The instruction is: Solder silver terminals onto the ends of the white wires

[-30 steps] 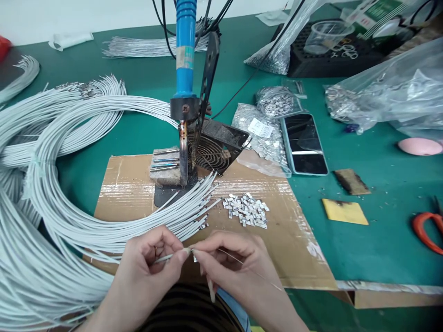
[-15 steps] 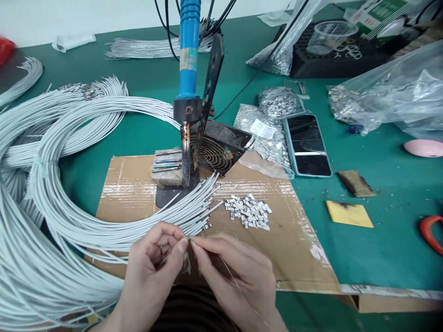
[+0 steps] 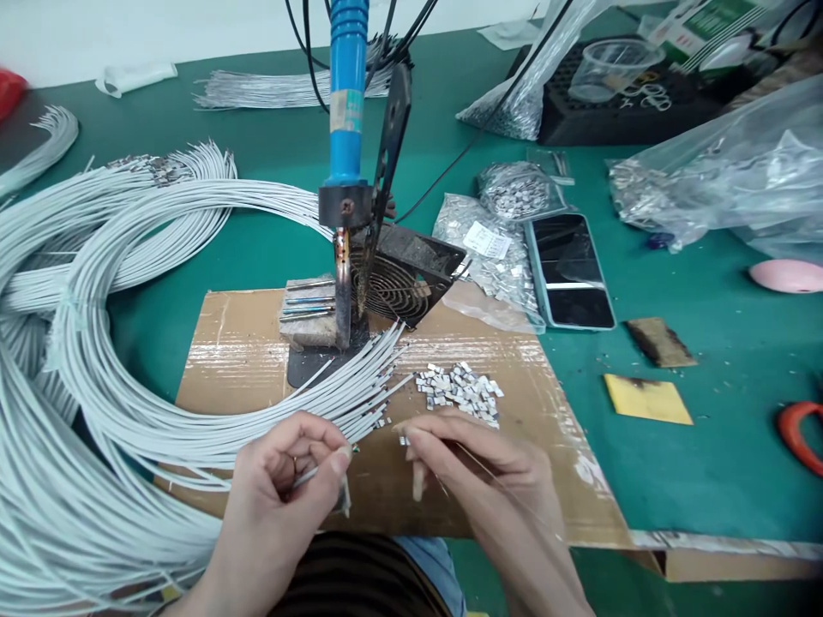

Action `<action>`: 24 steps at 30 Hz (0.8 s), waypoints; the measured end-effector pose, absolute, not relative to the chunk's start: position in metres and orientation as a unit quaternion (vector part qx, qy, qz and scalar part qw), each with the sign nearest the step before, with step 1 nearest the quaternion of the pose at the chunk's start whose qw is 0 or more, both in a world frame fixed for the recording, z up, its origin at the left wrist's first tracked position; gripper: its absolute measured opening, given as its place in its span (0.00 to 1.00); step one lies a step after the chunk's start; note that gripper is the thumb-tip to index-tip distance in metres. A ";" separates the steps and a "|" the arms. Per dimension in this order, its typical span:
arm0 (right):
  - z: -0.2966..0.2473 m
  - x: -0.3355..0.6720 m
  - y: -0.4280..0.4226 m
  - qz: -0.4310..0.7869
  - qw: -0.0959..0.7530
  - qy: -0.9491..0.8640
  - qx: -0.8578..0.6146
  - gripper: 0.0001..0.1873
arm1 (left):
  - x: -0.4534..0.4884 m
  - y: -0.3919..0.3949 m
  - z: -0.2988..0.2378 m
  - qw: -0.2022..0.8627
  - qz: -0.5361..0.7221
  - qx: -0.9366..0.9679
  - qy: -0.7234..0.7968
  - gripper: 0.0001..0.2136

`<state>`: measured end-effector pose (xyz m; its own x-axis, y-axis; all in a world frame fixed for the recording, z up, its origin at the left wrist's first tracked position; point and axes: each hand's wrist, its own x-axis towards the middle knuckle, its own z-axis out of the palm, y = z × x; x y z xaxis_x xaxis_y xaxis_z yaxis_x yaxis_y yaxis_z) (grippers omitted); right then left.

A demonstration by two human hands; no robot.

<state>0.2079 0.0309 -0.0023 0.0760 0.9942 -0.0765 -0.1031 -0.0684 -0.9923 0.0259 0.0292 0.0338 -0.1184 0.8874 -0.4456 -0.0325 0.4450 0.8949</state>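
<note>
My left hand (image 3: 292,488) is closed in a pinch round a white cable (image 3: 304,477), whose tip pokes out past the thumb. Something pale and filmy hangs below these fingers. To its right and a little apart, my right hand (image 3: 489,480) is closed, with a thin solder wire (image 3: 482,464) running back across it. By its fingertips shows a tiny metal piece (image 3: 403,440); whether they grip it I cannot tell. Beyond the hands lie a pile of small metal tabs (image 3: 463,392) and the ends of a coiled cable bundle (image 3: 257,424).
A blue-handled soldering iron (image 3: 348,128) hangs tip-down over the cardboard (image 3: 540,463). Behind it sits a black fan (image 3: 411,274). A phone (image 3: 571,270), bags of metal parts (image 3: 489,244), a yellow sponge (image 3: 648,399) and a red handle (image 3: 801,437) lie to the right.
My right hand has moved right, away from my left hand, and the fingertips that met are now apart. My left hand stays almost in place with the cable.
</note>
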 end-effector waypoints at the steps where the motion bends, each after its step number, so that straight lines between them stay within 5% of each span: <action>1: -0.004 0.205 0.030 0.530 0.524 -0.433 -0.507 0.06 | 0.027 0.030 0.035 0.568 0.408 0.341 0.628 0.06; 10: -0.004 0.175 0.021 0.631 0.516 -0.335 -0.472 0.04 | 0.027 0.027 0.037 0.554 0.413 0.352 0.631 0.06; 24: -0.007 0.172 0.016 0.574 0.544 -0.390 -0.472 0.06 | 0.028 0.029 0.040 0.582 0.412 0.317 0.626 0.08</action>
<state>0.1723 0.0163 -0.0068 0.0375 0.9923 -0.1181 -0.2567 -0.1046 -0.9608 0.0281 0.0294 0.0403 -0.1231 0.8754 -0.4674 -0.0826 0.4603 0.8839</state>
